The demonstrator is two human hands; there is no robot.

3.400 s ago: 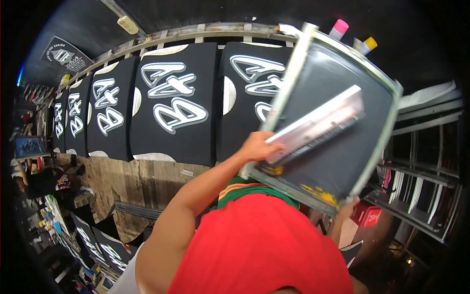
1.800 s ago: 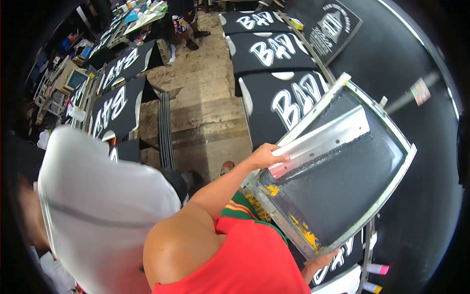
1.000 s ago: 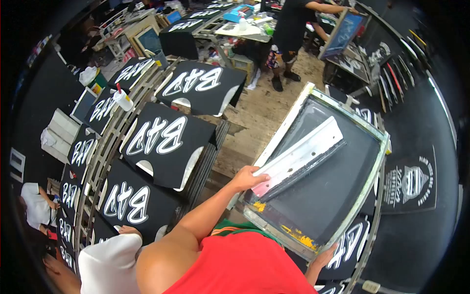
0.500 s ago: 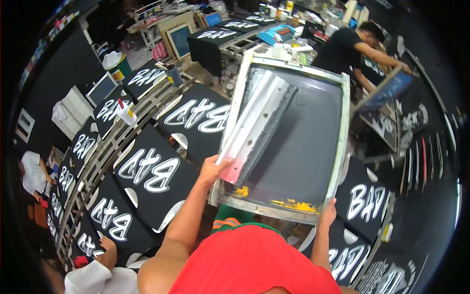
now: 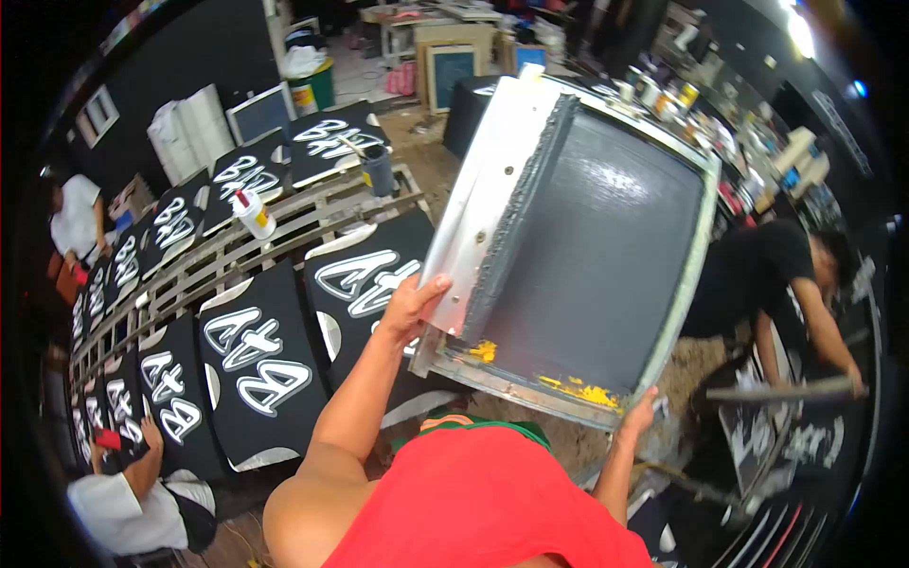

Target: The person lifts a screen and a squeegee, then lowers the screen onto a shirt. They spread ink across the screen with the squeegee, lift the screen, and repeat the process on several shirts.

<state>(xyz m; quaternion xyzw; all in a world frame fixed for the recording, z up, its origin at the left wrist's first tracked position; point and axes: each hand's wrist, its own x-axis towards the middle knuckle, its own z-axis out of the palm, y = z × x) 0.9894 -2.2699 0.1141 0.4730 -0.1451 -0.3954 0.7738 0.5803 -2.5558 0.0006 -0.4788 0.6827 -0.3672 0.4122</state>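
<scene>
A screen printing frame point(image 5: 699, 248) with dark mesh and yellow smears along its near edge is held up in front of me. Across its left side rests a wide metal squeegee point(image 5: 492, 189), its blade edge coated in dark ink. My left hand point(image 5: 415, 305) is closed around the squeegee's lower end, thumb on top; its other fingers are hidden beneath, at the frame's left edge. At the lower right corner, my right hand point(image 5: 640, 414) grips the frame, with its fingers partly out of sight.
Black shirts point(image 5: 260, 364) with white lettering lie along both sides of a slatted metal rack point(image 5: 312, 210). On the rack stand a white bottle point(image 5: 255, 216) and a dark tub point(image 5: 377, 170). A co-worker point(image 5: 757, 270) handles another screen at right; two people in white are at left.
My view has swung left, bringing more of the rack into sight. The frame and squeegee have turned clockwise in view, still in both hands. The co-worker's screen at right now appears lower and edge-on.
</scene>
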